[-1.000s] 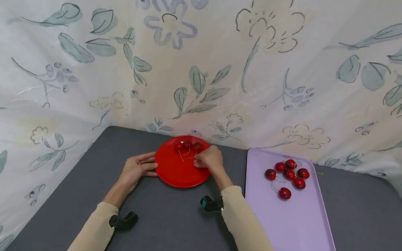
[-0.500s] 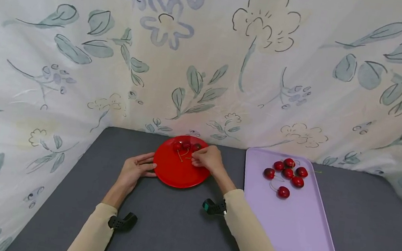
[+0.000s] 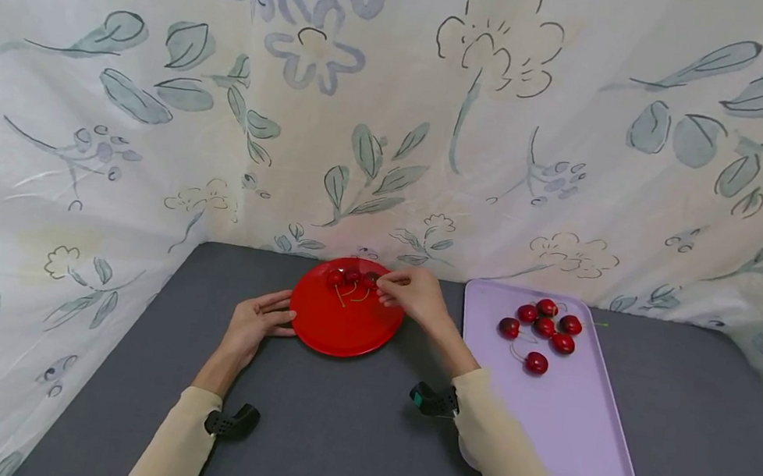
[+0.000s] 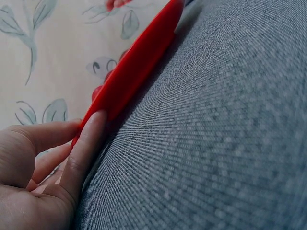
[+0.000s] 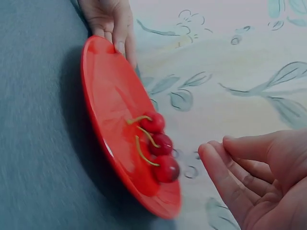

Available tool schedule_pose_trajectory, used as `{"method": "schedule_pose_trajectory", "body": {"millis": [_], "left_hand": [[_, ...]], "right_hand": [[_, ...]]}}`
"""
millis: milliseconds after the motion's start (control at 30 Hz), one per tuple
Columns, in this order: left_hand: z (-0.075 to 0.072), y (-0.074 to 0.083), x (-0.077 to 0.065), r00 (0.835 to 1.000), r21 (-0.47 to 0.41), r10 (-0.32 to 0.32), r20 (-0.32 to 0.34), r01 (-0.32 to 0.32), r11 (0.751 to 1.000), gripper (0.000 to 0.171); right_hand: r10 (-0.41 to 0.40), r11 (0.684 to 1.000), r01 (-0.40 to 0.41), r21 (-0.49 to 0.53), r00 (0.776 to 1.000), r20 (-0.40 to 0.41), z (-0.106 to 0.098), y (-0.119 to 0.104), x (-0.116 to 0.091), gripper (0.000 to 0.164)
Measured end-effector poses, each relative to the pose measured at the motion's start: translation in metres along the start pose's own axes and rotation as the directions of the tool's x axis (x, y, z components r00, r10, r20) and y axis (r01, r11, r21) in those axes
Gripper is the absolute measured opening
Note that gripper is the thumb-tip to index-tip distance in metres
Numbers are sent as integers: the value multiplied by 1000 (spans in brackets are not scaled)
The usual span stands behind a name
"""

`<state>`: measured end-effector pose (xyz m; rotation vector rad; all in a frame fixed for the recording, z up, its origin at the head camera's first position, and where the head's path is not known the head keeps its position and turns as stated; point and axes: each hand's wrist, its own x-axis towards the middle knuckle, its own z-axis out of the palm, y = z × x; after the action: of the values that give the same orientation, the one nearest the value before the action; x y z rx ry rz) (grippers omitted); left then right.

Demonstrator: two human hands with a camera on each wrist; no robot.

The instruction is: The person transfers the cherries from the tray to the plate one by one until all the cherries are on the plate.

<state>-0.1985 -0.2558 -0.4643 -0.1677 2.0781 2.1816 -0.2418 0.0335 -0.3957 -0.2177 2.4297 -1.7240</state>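
Three red cherries with stems (image 5: 166,168) lie in a row near the far rim of a round red plate (image 3: 339,331). At the plate's left side my left hand (image 3: 255,323) grips the rim; the left wrist view shows fingers (image 4: 88,139) on both faces of the plate edge. My right hand (image 3: 417,297) hovers over the plate's right rim, beside the rightmost cherry (image 3: 370,280). In the right wrist view its thumb and forefinger (image 5: 216,165) are bent loosely toward each other with nothing between them, apart from the cherries.
A lilac tray (image 3: 570,440) stands to the right, with several cherries (image 3: 544,327) grouped in its far half. My right sleeve (image 3: 519,458) overlaps the tray's near left edge. A flower-print cloth (image 3: 395,114) hangs behind the grey table (image 3: 323,436).
My right hand has let go of the rightmost cherry's stem and drawn back up and to the right. That stem now shows on the plate. My left hand stays at the rim.
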Motion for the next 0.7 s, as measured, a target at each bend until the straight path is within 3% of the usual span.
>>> {"method": "schedule_pose_trajectory", "body": {"millis": [300,700], "left_hand": [[-1,-1,2,1000,4,0,-19,0,1000,51],[0,-1,1,1000,15,9,-19,-9,1000,50]], "right_hand": [[-113,970,108,-219,994,-8,-43,-10,-17,20],[-121,919,104,-381,992,-22,-109,9,-40,22]]}}
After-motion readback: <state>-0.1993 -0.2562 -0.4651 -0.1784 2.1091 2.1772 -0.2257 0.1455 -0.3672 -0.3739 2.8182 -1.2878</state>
